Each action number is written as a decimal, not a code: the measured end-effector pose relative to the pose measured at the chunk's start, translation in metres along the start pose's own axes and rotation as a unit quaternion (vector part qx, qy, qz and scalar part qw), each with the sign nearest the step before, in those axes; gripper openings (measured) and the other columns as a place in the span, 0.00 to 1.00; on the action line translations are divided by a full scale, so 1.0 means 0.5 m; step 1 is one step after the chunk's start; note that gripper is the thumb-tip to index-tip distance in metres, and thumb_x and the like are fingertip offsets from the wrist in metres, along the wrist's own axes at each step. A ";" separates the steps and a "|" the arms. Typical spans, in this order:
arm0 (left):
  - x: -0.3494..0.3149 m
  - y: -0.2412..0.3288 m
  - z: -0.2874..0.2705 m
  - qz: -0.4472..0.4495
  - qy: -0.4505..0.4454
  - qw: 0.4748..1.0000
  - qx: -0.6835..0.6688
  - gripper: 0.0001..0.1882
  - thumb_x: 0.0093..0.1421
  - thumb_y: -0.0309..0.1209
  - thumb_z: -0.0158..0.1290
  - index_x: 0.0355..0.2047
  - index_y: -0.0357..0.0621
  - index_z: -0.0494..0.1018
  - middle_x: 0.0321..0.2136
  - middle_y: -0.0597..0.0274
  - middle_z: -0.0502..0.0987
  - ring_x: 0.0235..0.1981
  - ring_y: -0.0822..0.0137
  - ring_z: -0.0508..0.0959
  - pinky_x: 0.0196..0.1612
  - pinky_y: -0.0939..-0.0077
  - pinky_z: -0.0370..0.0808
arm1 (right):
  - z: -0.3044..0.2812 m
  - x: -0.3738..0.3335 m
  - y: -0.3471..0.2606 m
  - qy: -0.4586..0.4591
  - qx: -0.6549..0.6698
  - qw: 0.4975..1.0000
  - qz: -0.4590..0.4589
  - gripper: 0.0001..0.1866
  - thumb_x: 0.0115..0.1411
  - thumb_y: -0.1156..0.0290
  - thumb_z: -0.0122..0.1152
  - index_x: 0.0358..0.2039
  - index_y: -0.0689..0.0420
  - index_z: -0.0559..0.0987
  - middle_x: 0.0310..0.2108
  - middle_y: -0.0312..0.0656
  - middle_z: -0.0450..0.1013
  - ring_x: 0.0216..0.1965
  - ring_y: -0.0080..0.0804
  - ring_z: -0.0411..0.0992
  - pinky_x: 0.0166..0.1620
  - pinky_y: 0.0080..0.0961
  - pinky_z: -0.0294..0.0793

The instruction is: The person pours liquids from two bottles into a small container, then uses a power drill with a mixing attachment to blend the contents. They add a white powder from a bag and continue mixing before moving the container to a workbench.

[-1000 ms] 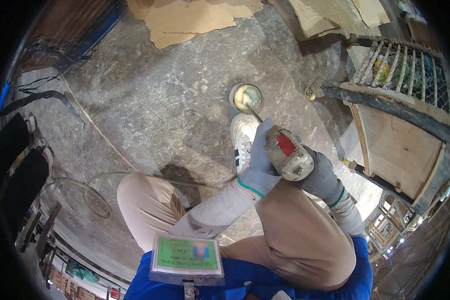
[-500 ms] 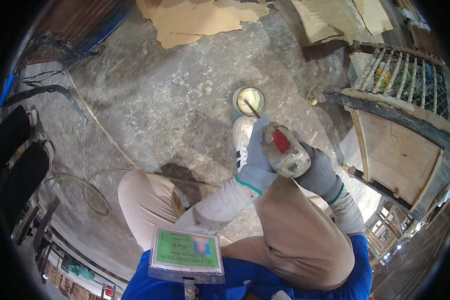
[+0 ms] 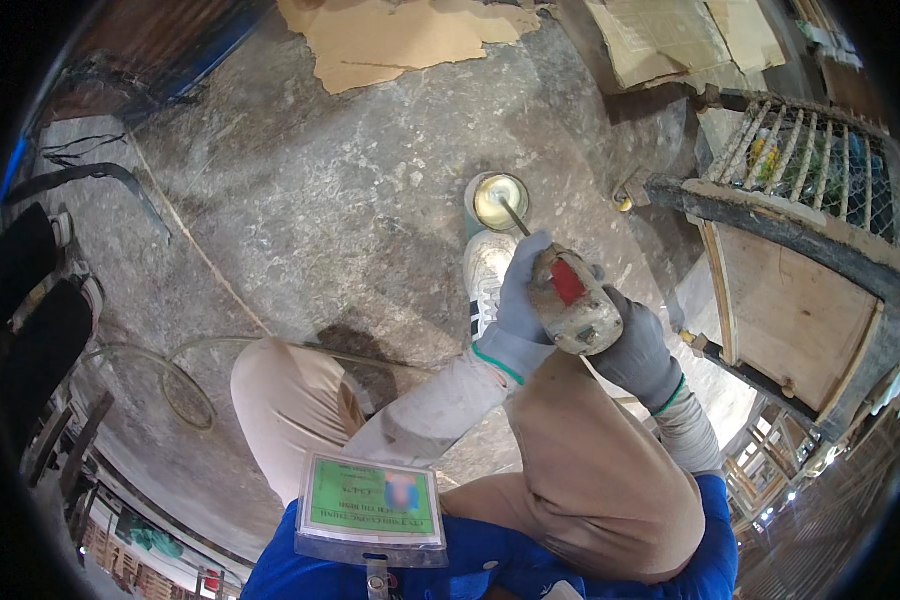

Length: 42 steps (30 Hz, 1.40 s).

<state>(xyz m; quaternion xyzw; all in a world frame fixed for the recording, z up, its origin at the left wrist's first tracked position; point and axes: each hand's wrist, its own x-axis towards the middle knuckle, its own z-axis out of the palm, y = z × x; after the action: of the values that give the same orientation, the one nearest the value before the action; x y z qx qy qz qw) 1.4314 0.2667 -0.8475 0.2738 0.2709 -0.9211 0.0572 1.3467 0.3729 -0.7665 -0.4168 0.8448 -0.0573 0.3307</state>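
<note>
A power tool [image 3: 573, 302] with a worn, dust-caked grey body and a red patch on its upper face sits above the person's right knee, tilted so its nose points up and to the left. A thin dark shaft runs from that nose into a small round can [image 3: 498, 200] standing upright on the concrete floor, just beyond the toe of a white shoe. The can has a greenish wall and an open top showing a pale, glossy liquid, possibly paint or glue. The shaft's tip dips into this liquid near the can's middle.
</note>
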 end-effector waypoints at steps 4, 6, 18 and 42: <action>0.004 -0.011 -0.014 -0.003 -0.012 0.999 0.037 0.20 0.56 0.44 0.49 0.40 0.40 0.69 0.33 0.49 0.74 0.41 0.47 0.75 0.48 0.52 0.72 | -0.007 -0.016 0.001 0.011 0.047 0.999 -0.001 0.24 0.43 0.63 0.66 0.39 0.59 0.69 0.24 0.50 0.73 0.26 0.50 0.73 0.28 0.39 0.73; 0.005 -0.009 -0.020 -0.052 -0.046 0.997 -0.043 0.20 0.56 0.44 0.49 0.40 0.40 0.69 0.33 0.49 0.74 0.41 0.48 0.75 0.48 0.52 0.72 | -0.006 -0.019 0.002 0.012 0.064 0.998 -0.008 0.25 0.43 0.62 0.66 0.39 0.60 0.69 0.23 0.50 0.73 0.27 0.51 0.73 0.28 0.39 0.73; -0.016 -0.002 0.006 0.026 0.059 0.997 0.046 0.18 0.57 0.43 0.49 0.39 0.41 0.68 0.32 0.51 0.74 0.37 0.53 0.76 0.45 0.53 0.74 | 0.017 -0.006 0.007 0.008 0.052 0.998 -0.033 0.35 0.38 0.61 0.69 0.46 0.60 0.66 0.24 0.48 0.72 0.25 0.49 0.73 0.28 0.39 0.72; 0.018 -0.010 -0.012 0.041 0.024 0.998 0.032 0.16 0.61 0.41 0.44 0.44 0.45 0.65 0.36 0.53 0.72 0.44 0.52 0.73 0.48 0.56 0.73 | 0.002 0.009 0.025 0.041 0.052 0.995 -0.070 0.33 0.45 0.64 0.65 0.50 0.62 0.65 0.24 0.48 0.72 0.26 0.48 0.73 0.27 0.36 0.73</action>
<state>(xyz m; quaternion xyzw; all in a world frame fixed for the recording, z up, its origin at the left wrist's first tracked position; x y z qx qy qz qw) 1.4254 0.2744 -0.8545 0.3085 0.2313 -0.9192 0.0796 1.3370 0.3777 -0.7744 -0.4547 0.8222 -0.1415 0.3119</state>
